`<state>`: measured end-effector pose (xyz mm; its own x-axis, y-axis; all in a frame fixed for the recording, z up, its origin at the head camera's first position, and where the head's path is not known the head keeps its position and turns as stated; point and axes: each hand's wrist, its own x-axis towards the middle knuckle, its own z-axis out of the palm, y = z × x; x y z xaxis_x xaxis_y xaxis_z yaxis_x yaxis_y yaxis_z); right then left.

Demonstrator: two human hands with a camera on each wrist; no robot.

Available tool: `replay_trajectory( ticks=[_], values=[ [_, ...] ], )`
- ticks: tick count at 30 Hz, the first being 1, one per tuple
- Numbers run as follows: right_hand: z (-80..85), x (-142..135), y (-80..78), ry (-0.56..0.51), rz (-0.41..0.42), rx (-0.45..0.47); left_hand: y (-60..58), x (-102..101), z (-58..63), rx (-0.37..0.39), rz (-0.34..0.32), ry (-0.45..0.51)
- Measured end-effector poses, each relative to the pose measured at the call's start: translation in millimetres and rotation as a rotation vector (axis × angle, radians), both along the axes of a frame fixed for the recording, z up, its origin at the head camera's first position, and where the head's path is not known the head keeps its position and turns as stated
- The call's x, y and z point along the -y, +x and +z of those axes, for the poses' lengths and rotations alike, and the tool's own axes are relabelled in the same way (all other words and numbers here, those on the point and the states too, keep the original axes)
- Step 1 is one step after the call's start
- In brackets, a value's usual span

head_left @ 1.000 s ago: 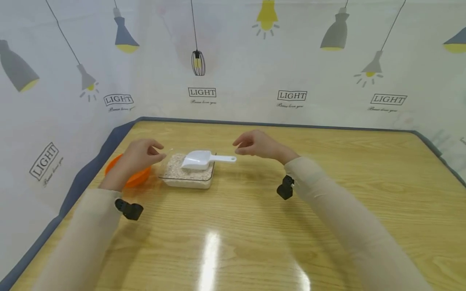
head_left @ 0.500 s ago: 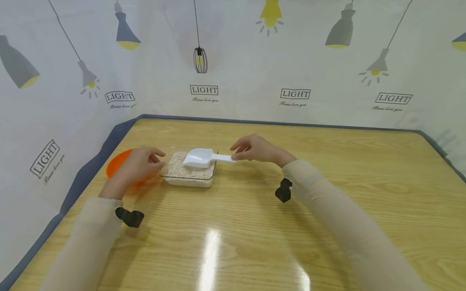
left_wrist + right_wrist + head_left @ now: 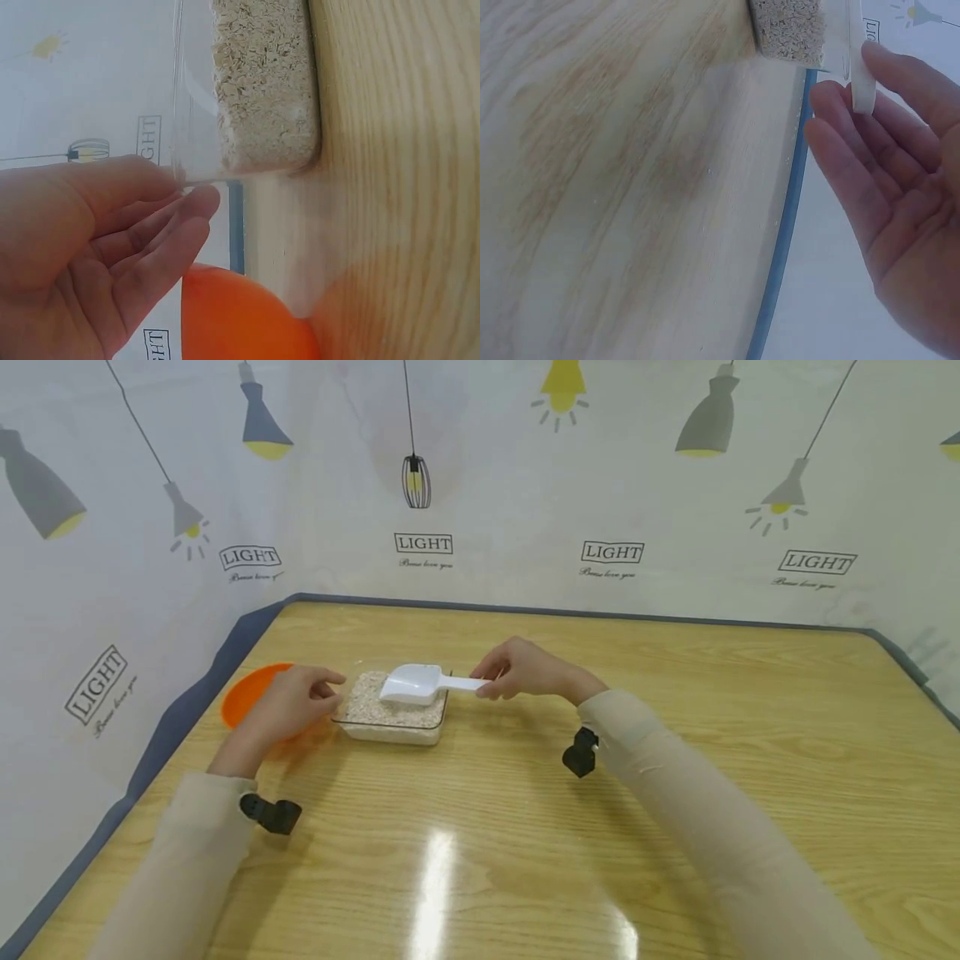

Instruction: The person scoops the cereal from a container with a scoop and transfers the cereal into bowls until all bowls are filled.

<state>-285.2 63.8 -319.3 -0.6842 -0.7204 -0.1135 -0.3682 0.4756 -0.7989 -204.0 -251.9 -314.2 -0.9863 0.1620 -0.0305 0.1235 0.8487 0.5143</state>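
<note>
White scoop (image 3: 414,685) above glossy wood-grain table (image 3: 495,827), lamp-printed white backdrop (image 3: 510,485) behind.

Probably a screened-off indoor work booth: a wood-grain table (image 3: 450,793) lies below the fingers (image 3: 161,270); lamp-printed sheeting (image 3: 510,485) rises beyond and beside them.

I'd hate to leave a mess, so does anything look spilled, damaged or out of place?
Nothing plainly stands out: the flakes sit inside the clear box, the scoop looks whole, and the orange bowl stands upright. The right wrist view shows tiny pale specks on the table; I can't tell if they're crumbs.
</note>
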Motion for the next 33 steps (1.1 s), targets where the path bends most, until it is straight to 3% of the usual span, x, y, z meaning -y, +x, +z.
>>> replay_trajectory(
  ticks=[3, 8, 12, 23, 33],
  values=[
    [-0.3, 1, -0.9, -0.003, 0.009, -0.058, 2.3, 0, -1.0, -0.013, 0.000, 0.016],
    [1.2, 2, -3.0, 0.000, 0.008, -0.247, 5.1, 0, -1.7, -0.031, 0.001, 0.035],
    [8.9, 3, -5.2, 0.015, 0.007, -0.324, 5.7, 0, -2.0, -0.029, 0.007, 0.044],
    [54.2, 8, -12.9, 0.126, 0.061, -0.495, 4.8, 0, -2.7, -0.006, 0.022, 0.054],
    [83.2, 27, -8.4, 0.240, 0.208, -0.612, 4.3, 1, -4.9, 0.005, 0.025, 0.055]
  ],
)
